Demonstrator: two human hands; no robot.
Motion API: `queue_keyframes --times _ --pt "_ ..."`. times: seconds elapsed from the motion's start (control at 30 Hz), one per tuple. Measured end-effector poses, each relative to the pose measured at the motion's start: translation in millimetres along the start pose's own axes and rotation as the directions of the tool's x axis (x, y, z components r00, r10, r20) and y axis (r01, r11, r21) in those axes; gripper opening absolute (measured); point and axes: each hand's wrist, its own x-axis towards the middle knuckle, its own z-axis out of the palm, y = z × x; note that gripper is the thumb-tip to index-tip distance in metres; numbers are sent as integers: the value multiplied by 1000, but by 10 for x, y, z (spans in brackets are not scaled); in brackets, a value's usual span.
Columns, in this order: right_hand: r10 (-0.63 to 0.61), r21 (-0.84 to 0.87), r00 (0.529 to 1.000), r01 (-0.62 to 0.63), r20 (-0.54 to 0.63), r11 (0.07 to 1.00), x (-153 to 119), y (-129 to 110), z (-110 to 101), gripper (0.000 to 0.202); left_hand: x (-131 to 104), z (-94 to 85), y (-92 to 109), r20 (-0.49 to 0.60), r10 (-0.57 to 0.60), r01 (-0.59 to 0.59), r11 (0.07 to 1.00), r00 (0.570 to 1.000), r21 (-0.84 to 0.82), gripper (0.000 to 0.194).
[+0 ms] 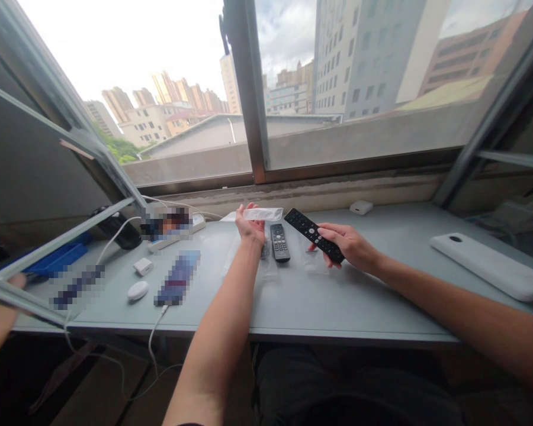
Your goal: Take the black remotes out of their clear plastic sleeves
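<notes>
In my right hand is a black remote control, gripped by its lower end and tilted up to the left, its buttons facing me. My left hand, palm turned up, has a flat clear plastic bag between its fingers, the bag stretching right toward the held remote's tip. Between the two hands a second dark remote control lies buttons up on the table. Thin clear plastic bags lie around it, partly under my hands.
A white power bank-like case lies at right, a white adapter by the window ledge. At left are a charging phone, a white oval case, a charger, cables and a metal frame. Another person's arm shows far left.
</notes>
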Motion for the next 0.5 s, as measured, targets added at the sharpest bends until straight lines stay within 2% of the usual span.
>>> queue_keyframes --times 0.17,0.5 --pt "36 59 998 -39 53 998 -23 -25 11 40 -30 39 -19 46 -10 9 999 999 31 33" --pt "130 154 987 -144 92 978 -5 -22 21 33 -140 109 -122 250 -95 44 979 964 201 38"
